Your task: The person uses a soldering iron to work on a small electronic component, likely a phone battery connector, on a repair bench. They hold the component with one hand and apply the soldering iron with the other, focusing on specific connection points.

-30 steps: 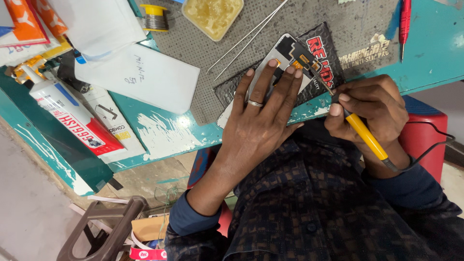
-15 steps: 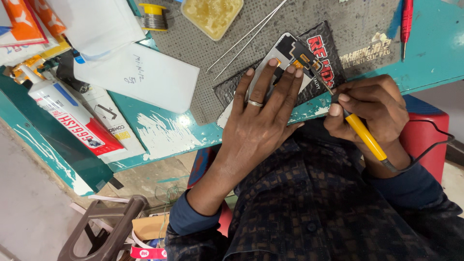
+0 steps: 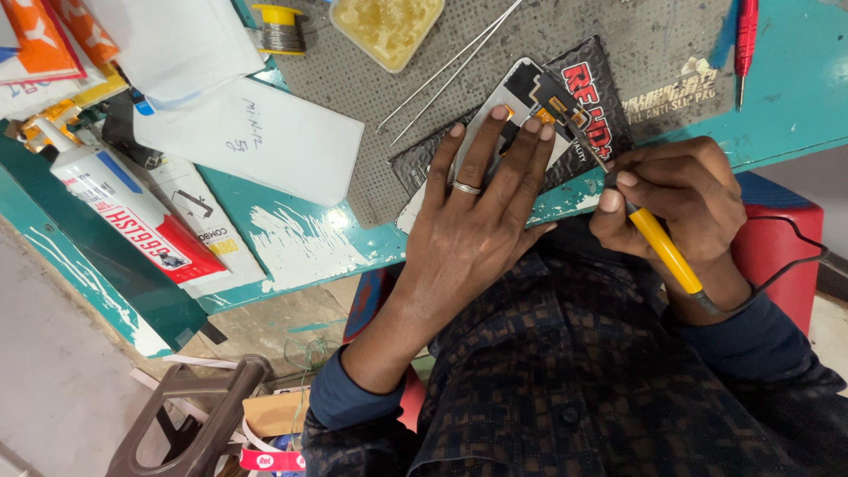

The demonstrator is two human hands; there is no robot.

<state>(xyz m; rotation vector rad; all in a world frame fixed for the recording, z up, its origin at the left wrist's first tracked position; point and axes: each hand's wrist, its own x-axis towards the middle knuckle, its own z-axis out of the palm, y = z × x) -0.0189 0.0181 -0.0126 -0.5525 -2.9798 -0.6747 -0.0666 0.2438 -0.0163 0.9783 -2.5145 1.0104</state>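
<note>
Four fingers (image 3: 495,146) of the left hand (image 3: 477,221) are spread flat and pressed on one phone screen panel (image 3: 521,97), which lies on a dark mat (image 3: 609,115) on the teal bench (image 3: 795,97). One yellow-handled soldering iron (image 3: 658,243) is clamped in the curled right hand (image 3: 676,199), its tip set at the panel's flex connector. Two thin metal rods (image 3: 450,71) and one solder spool (image 3: 278,26) are seen beyond.

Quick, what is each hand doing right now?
Left hand: open, fingers spread flat, pressing down the phone screen panel.
Right hand: closed around the yellow-handled soldering iron.
</note>
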